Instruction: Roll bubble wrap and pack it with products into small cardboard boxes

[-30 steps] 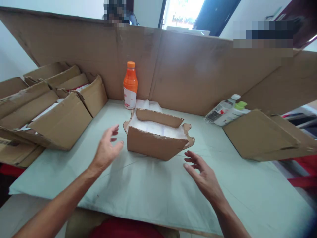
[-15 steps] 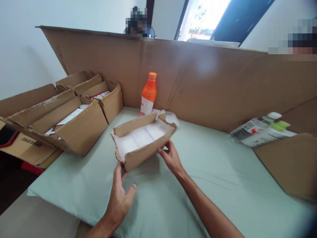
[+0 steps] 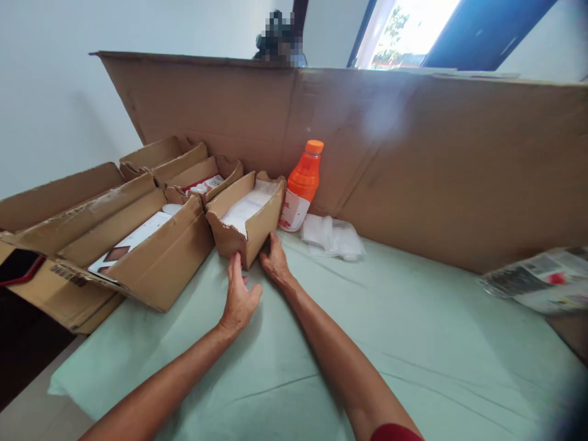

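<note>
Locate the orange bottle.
In the head view, the orange bottle is near the middle, before the cardboard wall, between a small open box on its left and whitish plastic on its right.

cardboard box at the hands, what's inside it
White plastic-looking wrap lies lengthwise inside the cardboard box. The wrap covers the bottom of the box, so whatever may be beneath it can't be seen.
</note>
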Motion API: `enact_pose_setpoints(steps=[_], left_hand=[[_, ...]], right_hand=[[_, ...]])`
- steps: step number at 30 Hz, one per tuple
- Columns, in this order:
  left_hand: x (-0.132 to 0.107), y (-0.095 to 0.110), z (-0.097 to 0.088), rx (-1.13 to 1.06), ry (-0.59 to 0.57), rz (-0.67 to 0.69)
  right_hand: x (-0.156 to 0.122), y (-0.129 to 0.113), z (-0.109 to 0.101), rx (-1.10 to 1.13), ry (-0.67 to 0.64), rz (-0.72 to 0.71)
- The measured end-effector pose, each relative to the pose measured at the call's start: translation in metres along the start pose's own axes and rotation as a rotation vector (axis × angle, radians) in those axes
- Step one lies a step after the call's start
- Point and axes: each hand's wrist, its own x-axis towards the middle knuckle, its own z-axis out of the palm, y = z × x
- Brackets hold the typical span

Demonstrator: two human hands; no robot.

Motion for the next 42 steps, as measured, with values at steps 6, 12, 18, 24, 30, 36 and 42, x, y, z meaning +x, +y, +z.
enact_pose_setpoints(steps=[6,12,18,24,30,36,42], left_hand=[[0.045,-0.016,0.013,-0.002,0.018,0.044],[0.058,-0.037,0.008,0.009,0.019,0.095],[0.056,-0.043,0.009,0.06,0.08,0.119],[0.061,-0.049,0.006,0.113,0.115,0.109],[0.056,-0.037,-0.004,0.232,0.036,0.092],[0.039,-0.011,-0.004,0.458,-0.207,0.265],[-0.054,-0.025,0.008,0.861,-0.498,0.623]], right_hand=[[0.012,-0.009,0.006,-0.094,-0.07,0.04],[0.008,-0.017,0.003,-0.165,-0.118,0.026],[0.009,-0.017,0.002,-0.213,-0.136,0.028],[0.002,-0.037,-0.001,-0.304,-0.151,0.009],[-0.061,-0.06,-0.012,-0.448,-0.156,-0.051],[-0.17,-0.081,-0.042,-0.618,-0.111,-0.253],[-0.272,-0.063,-0.133,-0.496,-0.243,-0.294]])
